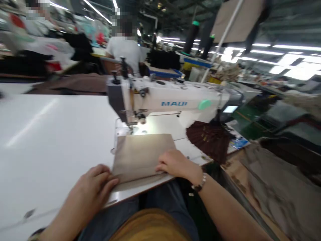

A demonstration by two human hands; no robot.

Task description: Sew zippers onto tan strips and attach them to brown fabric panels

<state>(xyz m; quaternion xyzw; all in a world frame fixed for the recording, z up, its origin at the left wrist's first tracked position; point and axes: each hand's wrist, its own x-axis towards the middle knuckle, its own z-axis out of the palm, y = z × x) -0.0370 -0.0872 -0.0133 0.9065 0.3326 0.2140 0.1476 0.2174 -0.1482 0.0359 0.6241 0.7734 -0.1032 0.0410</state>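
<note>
A folded tan fabric piece (142,154) lies on the white table (50,134), just in front of the needle of a white sewing machine (173,100). My left hand (92,189) pinches the fabric's near left corner with thumb and fingers. My right hand (174,164) rests on the fabric's near right edge with its fingers curled down onto the cloth. A beaded bracelet (199,185) sits on my right wrist.
A dark brown folding fan (209,140) lies right of the machine base. Tan fabric pieces (271,190) are piled at the lower right. Brown cloth (72,83) lies behind the table. A person in a white shirt (125,50) sits with their back turned.
</note>
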